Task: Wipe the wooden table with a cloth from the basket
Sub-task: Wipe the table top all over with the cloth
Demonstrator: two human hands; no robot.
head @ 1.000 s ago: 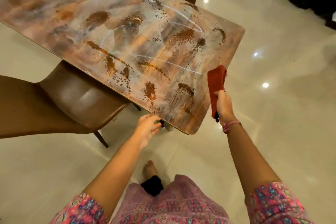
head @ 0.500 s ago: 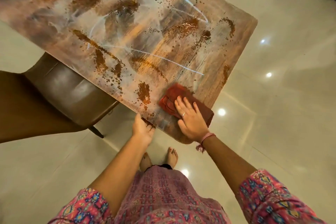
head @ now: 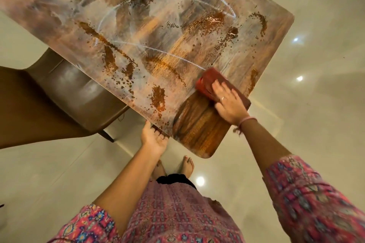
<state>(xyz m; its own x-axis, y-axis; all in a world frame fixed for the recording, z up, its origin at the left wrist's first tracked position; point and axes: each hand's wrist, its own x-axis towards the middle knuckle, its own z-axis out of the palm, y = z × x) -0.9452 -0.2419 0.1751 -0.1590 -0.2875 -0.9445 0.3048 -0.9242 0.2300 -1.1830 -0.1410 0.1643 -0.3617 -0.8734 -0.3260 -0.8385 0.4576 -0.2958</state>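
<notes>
Pale glossy floor tiles (head: 316, 25) were seen all round the bench (head: 138, 35), with ceiling lights mirrored in them. At far left a brown chair (head: 59, 94) was tucked partly under the bench's long edge. Most of the bench top was covered in a whitish film with rusty smears and dark specks; only a patch at the near corner (head: 199, 126) had been wiped down to bare wood grain.

The left hand (head: 154, 140) was held at the bench's near edge, fingers loosely bent against the rim and holding nothing, most likely to steady the body while the other arm reached. Further right, the red cloth (head: 209, 81) lay bunched on the bench top just beyond the clean patch, pressed flat under the right hand (head: 227, 102), whose fingers were spread straight over it rather than curled round it; a flat palm probably spreads pressure across the cloth. The basket was not in view.

Compared with half a second before, the cloth had been pushed farther from the near corner toward the right edge, and the clean patch had been exposed behind it.
</notes>
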